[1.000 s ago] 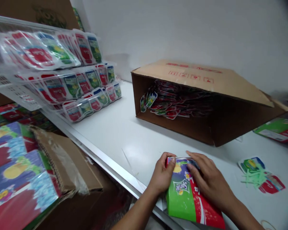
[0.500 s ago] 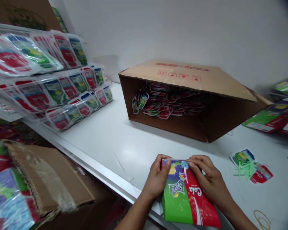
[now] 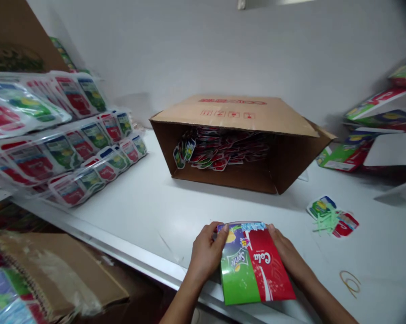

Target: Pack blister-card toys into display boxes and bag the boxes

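Observation:
A printed carton [image 3: 256, 265], green and purple with "Sprite" on one half and red with "Cola" on the other, is held upside down at the table's front edge. My left hand [image 3: 209, 249] grips its upper left corner, thumb on the printed face and fingers behind. Along the upper right edge, my right hand [image 3: 287, 252] holds the other side, its fingers mostly hidden behind the panel. The top edge bows slightly apart, showing a narrow gap.
Beyond lies an open cardboard box [image 3: 223, 180] on its side, with many drink-shaped packets [image 3: 223, 148] inside. Wrapped packet rows [image 3: 88, 139] are stacked left, above another box [image 3: 64, 270]. To the right are loose packets [image 3: 346, 223], green strips [image 3: 326, 221], rubber bands [image 3: 350, 283] and printed cartons [image 3: 347, 150].
The view has turned right, showing more cartons there. My right hand's fingers have moved from the carton's top edge to its right side, and the carton's top has bowed open slightly.

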### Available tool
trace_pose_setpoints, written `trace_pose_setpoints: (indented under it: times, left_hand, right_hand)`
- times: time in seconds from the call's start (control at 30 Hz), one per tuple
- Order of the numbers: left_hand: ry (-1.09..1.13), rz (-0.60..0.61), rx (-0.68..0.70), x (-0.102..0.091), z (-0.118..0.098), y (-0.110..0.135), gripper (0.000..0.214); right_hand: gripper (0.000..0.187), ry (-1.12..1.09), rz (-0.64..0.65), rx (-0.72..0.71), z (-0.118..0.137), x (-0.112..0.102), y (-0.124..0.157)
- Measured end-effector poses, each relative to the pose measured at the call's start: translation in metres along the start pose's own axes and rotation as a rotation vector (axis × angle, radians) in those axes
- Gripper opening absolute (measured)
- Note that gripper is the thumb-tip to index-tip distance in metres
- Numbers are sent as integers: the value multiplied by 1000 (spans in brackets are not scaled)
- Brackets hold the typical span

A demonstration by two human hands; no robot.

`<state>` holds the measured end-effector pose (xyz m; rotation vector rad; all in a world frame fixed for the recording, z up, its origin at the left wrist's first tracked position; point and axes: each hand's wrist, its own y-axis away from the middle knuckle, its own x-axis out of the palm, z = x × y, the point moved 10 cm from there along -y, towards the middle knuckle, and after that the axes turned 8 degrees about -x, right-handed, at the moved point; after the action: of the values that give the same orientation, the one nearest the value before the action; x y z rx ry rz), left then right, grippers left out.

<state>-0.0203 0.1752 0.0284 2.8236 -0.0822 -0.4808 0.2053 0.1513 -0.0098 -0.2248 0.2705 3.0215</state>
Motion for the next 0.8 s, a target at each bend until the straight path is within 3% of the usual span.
trace_pose_setpoints:
  times: [0.1,0.17,0.23,0.3,0.33,0.4,0.47,0.53,0.6,0.7,0.8]
  left_hand:
    - [55,83,8,6,-13,2,44]
    - [71,107,130,7,-37,5,40]
    - [66,152,322,12,-65,14,35]
    - [74,191,425,21,-77,25,36]
    - [99,186,405,26,-75,28,40]
    - [197,114,225,35,-53,29,57]
    - [325,60,-4,49,-26,31,76]
    - [462,133,-138,70,-15,33,82]
    - [560,282,-157,84,-26,29,76]
    - [485,449,-134,79,-52,17,60]
    - [208,581,-137,71,-75,11,51]
  right_hand:
    - [58,-95,0,-58,14,1,17]
    - [53,-168,-74,-131,30,-8,31]
    - [49,-162,-207,-324,53,-29,50]
    - [49,-50,-279,-589,75,-42,75]
    - [49,32,-284,-701,81,-43,87]
    - [49,210,-256,-820,79,-34,105]
    - [50,322,-260,-835,67,-25,114]
    - [53,352,-290,-846,57,-14,124]
    - [55,362,-281,-884,52,-2,134]
    - [45,376,-196,-926,55,0,135]
    - [31,407,-150,-902,70,-44,98]
